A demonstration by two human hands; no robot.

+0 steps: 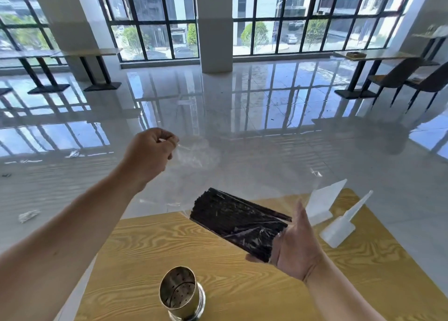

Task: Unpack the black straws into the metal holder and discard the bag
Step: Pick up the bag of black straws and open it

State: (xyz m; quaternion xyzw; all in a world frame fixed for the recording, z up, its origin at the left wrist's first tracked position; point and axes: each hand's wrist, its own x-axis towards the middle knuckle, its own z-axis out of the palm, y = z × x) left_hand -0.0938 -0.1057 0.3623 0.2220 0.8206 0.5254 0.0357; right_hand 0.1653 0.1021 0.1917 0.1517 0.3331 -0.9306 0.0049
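A bundle of black straws (238, 220) in clear plastic lies across my right hand (294, 245), held above the far edge of the yellow wooden table (135, 248); whether the fingers curl round it is hidden. My left hand (149, 154) is raised out past the table's edge and pinches a torn piece of the clear bag (194, 154), which hangs to its right. The perforated metal holder (180, 294) stands empty and upright at the table's near edge, below and between both hands.
Two white plastic sign stands (322, 203) (341, 226) sit at the table's far right corner. Scraps of clear wrapping (28, 215) lie on the glossy floor to the left. Other tables and dark chairs (397, 77) stand by the windows.
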